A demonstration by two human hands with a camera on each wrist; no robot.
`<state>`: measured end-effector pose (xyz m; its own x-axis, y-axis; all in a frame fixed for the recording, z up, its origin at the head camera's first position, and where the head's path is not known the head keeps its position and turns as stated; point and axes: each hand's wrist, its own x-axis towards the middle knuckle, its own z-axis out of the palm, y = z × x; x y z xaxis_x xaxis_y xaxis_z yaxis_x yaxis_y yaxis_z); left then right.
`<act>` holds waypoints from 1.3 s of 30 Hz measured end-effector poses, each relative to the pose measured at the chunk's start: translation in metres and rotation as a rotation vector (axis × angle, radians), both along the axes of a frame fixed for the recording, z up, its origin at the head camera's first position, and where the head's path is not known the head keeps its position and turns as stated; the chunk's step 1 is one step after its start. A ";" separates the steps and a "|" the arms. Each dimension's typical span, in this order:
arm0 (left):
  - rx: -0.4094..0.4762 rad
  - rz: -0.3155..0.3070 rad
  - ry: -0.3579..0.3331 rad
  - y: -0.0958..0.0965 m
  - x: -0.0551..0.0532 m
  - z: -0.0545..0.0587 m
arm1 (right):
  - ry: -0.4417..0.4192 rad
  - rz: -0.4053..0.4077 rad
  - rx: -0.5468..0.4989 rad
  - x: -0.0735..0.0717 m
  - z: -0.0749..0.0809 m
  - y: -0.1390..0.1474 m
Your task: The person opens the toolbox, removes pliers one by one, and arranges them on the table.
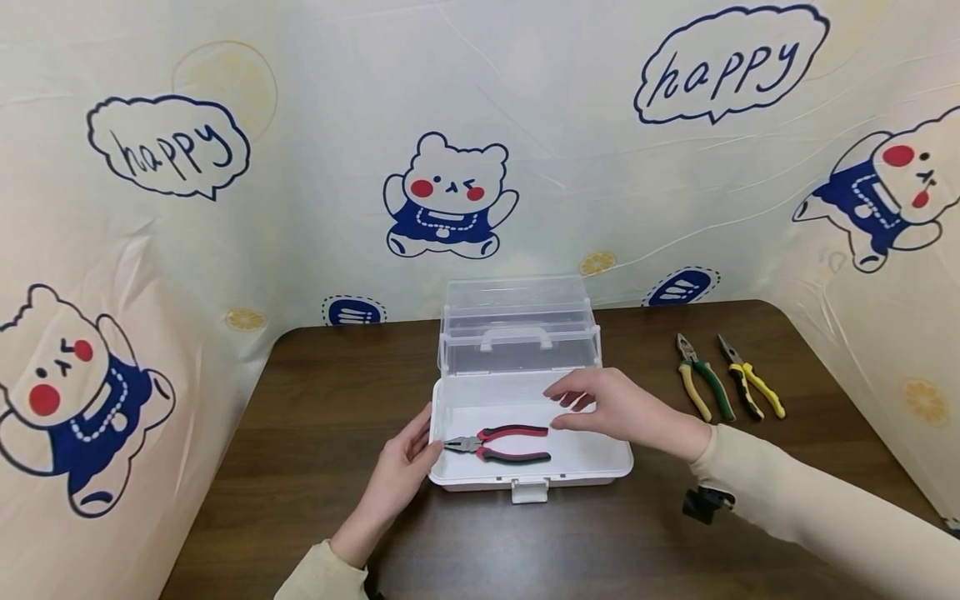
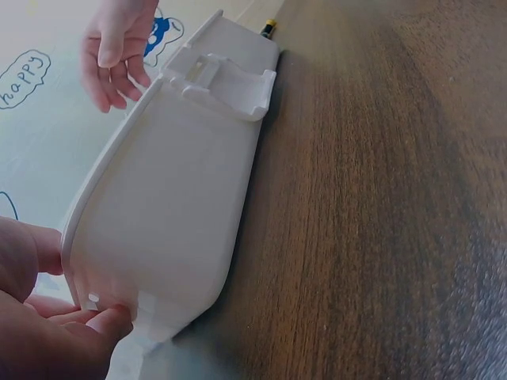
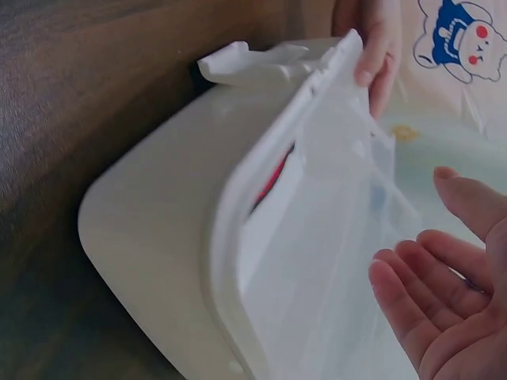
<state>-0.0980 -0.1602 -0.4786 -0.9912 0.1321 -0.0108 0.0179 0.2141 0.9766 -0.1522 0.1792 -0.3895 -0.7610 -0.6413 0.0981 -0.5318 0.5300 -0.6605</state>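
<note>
A white toolbox [image 1: 592, 467] stands on the table, its clear lid [image 1: 517, 296] raised at the back. Inside it lie red-and-black pliers [image 1: 513, 457], jaws to the left and handles to the right. My left hand [image 1: 401, 467] grips the box's left wall; in the left wrist view thumb and fingers pinch the rim. Over the right part of the box hovers my right hand [image 1: 611, 406], fingers loosely bent, with nothing between them. The right wrist view shows its palm [image 3: 451, 317] beside the open box and a sliver of red handle [image 3: 273, 180] within.
To the right of the box lie green-and-cream pliers [image 1: 703, 379] and yellow-and-black long-nose pliers [image 1: 750, 379] on the brown wooden table [image 1: 322, 392]. A latch [image 1: 529, 492] juts from the box's front. Printed cloth [image 1: 330, 208] hangs behind and at both sides.
</note>
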 end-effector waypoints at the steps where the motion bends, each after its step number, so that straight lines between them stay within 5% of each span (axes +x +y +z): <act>1: -0.001 0.003 -0.010 0.000 0.000 0.000 | 0.000 0.017 -0.006 0.000 -0.003 -0.001; 13: 0.010 0.006 -0.018 0.001 0.000 0.000 | -0.031 0.142 0.043 0.005 -0.031 -0.021; 28: 0.050 -0.007 0.016 0.001 0.001 0.002 | 0.023 0.190 0.050 0.000 -0.050 -0.043; 39: 0.048 -0.010 0.007 0.002 0.001 0.003 | 0.139 0.210 0.250 -0.007 -0.073 -0.063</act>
